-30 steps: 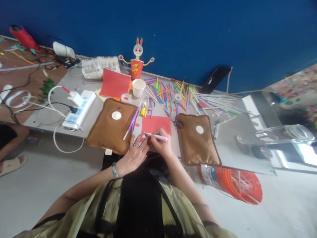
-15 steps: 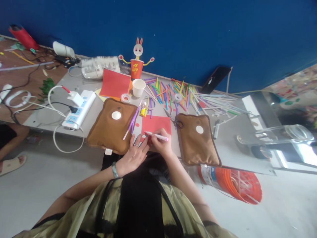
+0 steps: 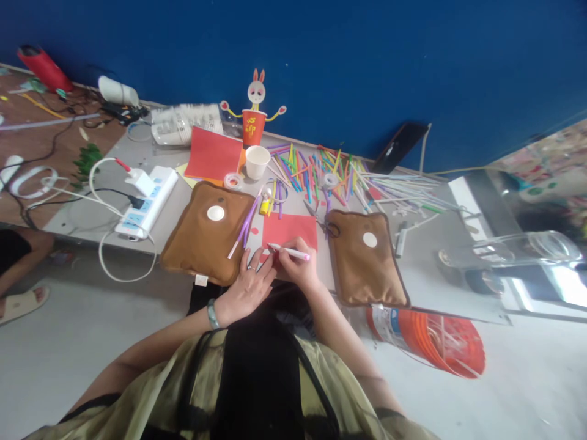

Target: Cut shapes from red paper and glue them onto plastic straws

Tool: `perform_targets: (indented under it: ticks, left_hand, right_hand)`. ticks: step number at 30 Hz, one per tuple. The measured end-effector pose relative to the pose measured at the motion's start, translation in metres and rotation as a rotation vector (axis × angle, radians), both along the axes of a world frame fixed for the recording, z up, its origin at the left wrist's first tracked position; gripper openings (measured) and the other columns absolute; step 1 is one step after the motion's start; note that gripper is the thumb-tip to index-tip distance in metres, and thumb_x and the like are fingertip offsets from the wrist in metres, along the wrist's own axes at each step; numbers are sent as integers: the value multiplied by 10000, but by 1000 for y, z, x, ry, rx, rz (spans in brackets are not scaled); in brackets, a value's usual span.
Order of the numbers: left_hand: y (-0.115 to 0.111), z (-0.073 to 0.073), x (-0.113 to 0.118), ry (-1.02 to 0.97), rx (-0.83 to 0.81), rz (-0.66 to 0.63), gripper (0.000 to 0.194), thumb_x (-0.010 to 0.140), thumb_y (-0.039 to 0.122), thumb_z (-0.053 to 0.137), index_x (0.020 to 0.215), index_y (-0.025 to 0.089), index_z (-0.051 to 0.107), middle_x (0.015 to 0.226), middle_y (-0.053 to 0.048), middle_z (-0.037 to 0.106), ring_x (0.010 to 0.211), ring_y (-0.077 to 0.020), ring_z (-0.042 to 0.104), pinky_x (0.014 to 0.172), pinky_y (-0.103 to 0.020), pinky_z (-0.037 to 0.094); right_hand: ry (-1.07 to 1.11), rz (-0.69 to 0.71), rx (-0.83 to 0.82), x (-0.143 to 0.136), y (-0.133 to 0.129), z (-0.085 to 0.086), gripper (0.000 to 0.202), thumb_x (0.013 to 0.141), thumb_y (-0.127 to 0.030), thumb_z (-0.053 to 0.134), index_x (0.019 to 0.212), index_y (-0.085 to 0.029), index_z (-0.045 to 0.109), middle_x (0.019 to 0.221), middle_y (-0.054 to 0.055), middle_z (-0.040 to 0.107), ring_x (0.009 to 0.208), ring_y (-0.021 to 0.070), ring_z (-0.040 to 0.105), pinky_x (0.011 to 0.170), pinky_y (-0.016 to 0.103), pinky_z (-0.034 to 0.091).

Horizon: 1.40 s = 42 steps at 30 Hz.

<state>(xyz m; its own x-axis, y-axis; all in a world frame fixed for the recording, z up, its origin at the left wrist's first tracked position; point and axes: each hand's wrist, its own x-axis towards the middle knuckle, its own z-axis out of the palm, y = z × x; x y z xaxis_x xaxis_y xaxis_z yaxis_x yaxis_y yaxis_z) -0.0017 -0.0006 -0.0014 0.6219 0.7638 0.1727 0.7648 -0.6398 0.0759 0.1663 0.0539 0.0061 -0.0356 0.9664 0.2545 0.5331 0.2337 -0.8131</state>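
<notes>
My right hand (image 3: 299, 264) is closed around a white and pink marker pen (image 3: 293, 252), its tip at the left part of a red sheet of paper (image 3: 290, 229). My left hand (image 3: 250, 287) lies with fingers stretched at the near left corner of that sheet, beside small red paper pieces. To its left is a brown cushion-like pouch (image 3: 192, 238) with purple straws (image 3: 247, 223) on its edge. A second brown pouch (image 3: 369, 263) lies right of the sheet, and scissors (image 3: 323, 225) rest between them.
Behind the sheet stand a white paper cup (image 3: 257, 162) and a rabbit figure in a red cup (image 3: 254, 127). Many coloured sticks (image 3: 312, 171) are scattered at the back. A power strip (image 3: 147, 205) with cables is at left; an orange bucket (image 3: 413, 336) is below the table at right.
The marker's rear end has shifted very slightly to the left in my right hand. My left hand and the paper look unmoved.
</notes>
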Motion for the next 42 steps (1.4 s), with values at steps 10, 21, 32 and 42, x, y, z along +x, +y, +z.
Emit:
perform_targets:
  ticks: [10,21,32,42]
  left_hand:
    - [0,1,0,-17,-11,0,429,956,309,473,1341,124,518,1462,-179,467,1419,-394,340,1175,-661,196]
    - [0,-1,0,-10,-1,3,433,966,319,457,1348,122,510,1468,-165,462,1413,-409,343,1172,-661,205]
    - [0,-1,0,-2,-4,-3,451,967,314,451,1368,110,493,1463,-173,466,1414,-413,342,1172,-666,206]
    - [-1,-1,0,-1,-3,-2,501,975,311,434,1431,105,440,1499,-181,430,1429,-418,317,1167,-672,207]
  right_hand:
    - [0,3,-1,0,0,0,85,806,-257,579,729,-225,560,622,-11,663,525,133,606,520,243,466]
    - [-17,10,-1,1,1,-1,88,805,-266,582,731,-223,562,612,-14,658,517,130,598,513,235,461]
    - [-34,-11,-11,0,1,-2,65,761,-229,578,700,-227,557,567,-27,632,487,124,574,493,227,441]
    - [-43,-18,-6,0,1,-3,72,735,-217,569,677,-232,530,528,-39,594,452,123,548,480,229,412]
